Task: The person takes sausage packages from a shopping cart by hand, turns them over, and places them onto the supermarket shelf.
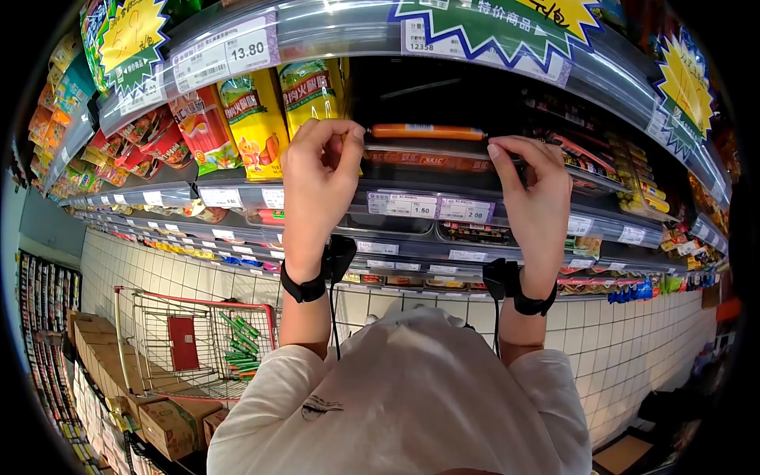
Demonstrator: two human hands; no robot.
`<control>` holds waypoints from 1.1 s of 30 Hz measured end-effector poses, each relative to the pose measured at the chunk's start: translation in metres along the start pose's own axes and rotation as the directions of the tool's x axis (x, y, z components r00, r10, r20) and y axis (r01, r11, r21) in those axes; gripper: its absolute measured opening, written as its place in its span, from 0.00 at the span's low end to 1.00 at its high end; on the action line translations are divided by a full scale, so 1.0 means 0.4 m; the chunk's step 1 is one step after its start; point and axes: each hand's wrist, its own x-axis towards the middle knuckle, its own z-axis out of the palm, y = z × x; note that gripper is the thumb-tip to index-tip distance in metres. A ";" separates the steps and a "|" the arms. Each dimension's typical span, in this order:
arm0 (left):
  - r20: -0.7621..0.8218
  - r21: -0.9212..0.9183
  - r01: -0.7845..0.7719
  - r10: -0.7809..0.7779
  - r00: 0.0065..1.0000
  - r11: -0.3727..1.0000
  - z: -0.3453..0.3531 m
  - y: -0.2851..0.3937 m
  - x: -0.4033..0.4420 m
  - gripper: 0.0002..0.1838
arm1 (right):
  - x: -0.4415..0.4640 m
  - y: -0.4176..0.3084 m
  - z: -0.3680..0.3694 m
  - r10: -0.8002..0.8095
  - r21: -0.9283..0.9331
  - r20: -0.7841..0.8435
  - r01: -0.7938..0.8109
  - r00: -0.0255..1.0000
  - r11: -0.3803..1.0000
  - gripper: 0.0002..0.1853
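Note:
A wrapped orange sausage (pixel 427 131) is stretched level between my two hands, in front of a dark shelf opening. My left hand (pixel 321 162) is closed, its thumb and forefinger pinching the sausage's left end. At the right end, my right hand (pixel 534 170) is closed too, with the tip of the sausage at its thumb and forefinger. Just below lie more reddish-brown wrapped sausages (pixel 431 161) behind the clear shelf front. Yellow snack bags (pixel 255 127) stand close to my left hand. Each wrist wears a black strap with a small device.
A shelf rail with price labels (pixel 408 205) runs under my hands, and another rail (pixel 237 51) with star-shaped signs hangs above. Lower left stands a shopping cart (pixel 184 344) with several green and orange packaged sticks. Cardboard boxes (pixel 170 427) sit beside it on the tiled floor.

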 end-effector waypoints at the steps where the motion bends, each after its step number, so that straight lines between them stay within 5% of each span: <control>1: -0.001 0.003 0.005 -0.005 1.000 1.000 0.001 -0.003 0.000 0.08 | 0.000 -0.009 -0.006 0.040 0.055 -0.015 -0.039 0.999 0.998 0.07; 6: -0.105 -0.109 0.021 -0.032 0.994 0.994 0.011 0.003 -0.015 0.05 | -0.014 -0.008 -0.013 0.156 0.200 -0.040 -0.145 0.987 0.969 0.05; 10: -0.168 -0.163 0.088 -0.115 0.979 0.983 0.004 0.024 -0.048 0.05 | -0.039 -0.006 0.003 0.158 0.549 -0.075 -0.092 0.985 0.830 0.05; 12: -0.186 -0.184 0.058 -0.093 0.978 0.981 -0.004 0.025 -0.070 0.05 | -0.056 -0.012 0.010 0.172 0.635 -0.037 -0.110 0.984 0.765 0.06; 14: -0.202 -0.194 0.099 -0.139 0.970 0.976 -0.013 0.030 -0.098 0.05 | -0.070 -0.013 0.022 0.021 0.690 0.034 -0.039 0.999 0.723 0.06; 16: -0.207 -0.225 0.127 -0.175 0.963 0.966 -0.022 0.029 -0.129 0.04 | -0.085 -0.033 0.035 0.050 0.767 0.225 -0.209 0.973 0.607 0.06; 26: -0.495 -0.147 0.275 -0.311 0.811 0.950 -0.206 -0.019 -0.329 0.06 | -0.178 -0.188 0.179 -0.196 0.736 0.518 -0.317 0.833 0.598 0.07; 28: -0.528 -0.265 0.293 -0.393 0.753 0.919 -0.278 -0.017 -0.385 0.06 | -0.220 -0.254 0.225 -0.247 0.698 0.592 -0.336 0.767 0.632 0.07; 33: -0.556 -0.113 0.403 -0.394 0.732 0.908 -0.415 -0.060 -0.511 0.07 | -0.325 -0.389 0.340 -0.425 0.719 0.661 -0.359 0.618 0.595 0.07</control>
